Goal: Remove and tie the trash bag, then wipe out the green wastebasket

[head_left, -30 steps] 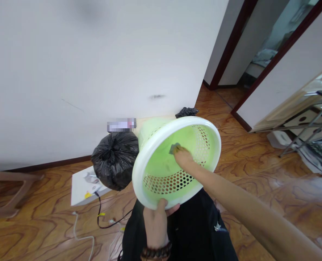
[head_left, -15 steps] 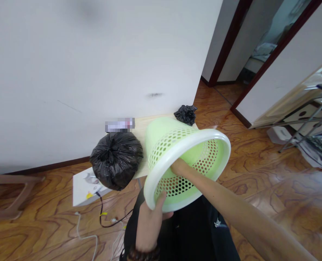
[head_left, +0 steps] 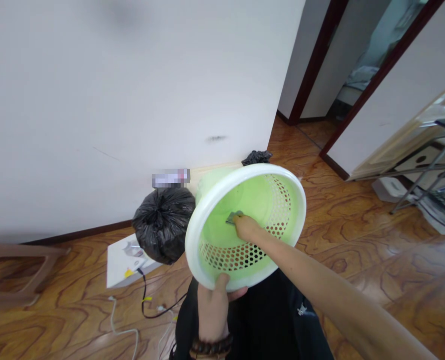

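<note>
A light green plastic wastebasket with a white rim and a band of holes is tilted, its mouth toward me. My left hand grips the near edge of the rim, thumb on the inside. Deep inside the basket, my right hand is closed on a small grey cloth, close to the basket's bottom or inner wall; whether it touches I cannot tell. A tied black garbage bag sits just left of the basket. Behind the basket lies a crumpled black plastic bag.
Basket and bags rest at a pale wooden board against the white wall. A white box and cables lie to the left, with a brown stool beyond. At right stands a metal-legged rack.
The basket's mouth has turned more toward me and shifted slightly left. My right hand, hidden inside before, now shows with the grey cloth. My left hand keeps hold of the rim.
</note>
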Motion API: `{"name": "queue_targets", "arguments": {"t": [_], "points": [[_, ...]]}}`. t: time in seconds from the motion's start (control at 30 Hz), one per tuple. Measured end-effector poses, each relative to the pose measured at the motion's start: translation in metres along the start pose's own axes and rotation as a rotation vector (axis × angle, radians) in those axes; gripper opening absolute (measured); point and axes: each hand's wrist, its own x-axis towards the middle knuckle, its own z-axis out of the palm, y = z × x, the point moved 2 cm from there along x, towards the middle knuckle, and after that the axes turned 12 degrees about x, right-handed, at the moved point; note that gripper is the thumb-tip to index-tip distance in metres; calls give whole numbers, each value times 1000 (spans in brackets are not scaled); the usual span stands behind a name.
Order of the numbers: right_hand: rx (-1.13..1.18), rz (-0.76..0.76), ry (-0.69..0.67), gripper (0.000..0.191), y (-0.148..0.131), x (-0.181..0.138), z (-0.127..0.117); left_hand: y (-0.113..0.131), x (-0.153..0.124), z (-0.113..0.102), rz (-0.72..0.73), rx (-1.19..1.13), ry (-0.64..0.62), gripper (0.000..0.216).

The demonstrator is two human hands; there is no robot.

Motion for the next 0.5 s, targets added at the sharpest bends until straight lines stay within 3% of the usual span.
{"name": "queue_targets", "arguments": {"t": [0.3, 0.5], "points": [[-49, 34, 11, 43, -8, -6, 4, -5, -2, 1, 20, 28, -11, 58], [-72, 13, -38, 46, -2, -3, -5, -7, -2, 6, -3, -21, 17, 48]]}}
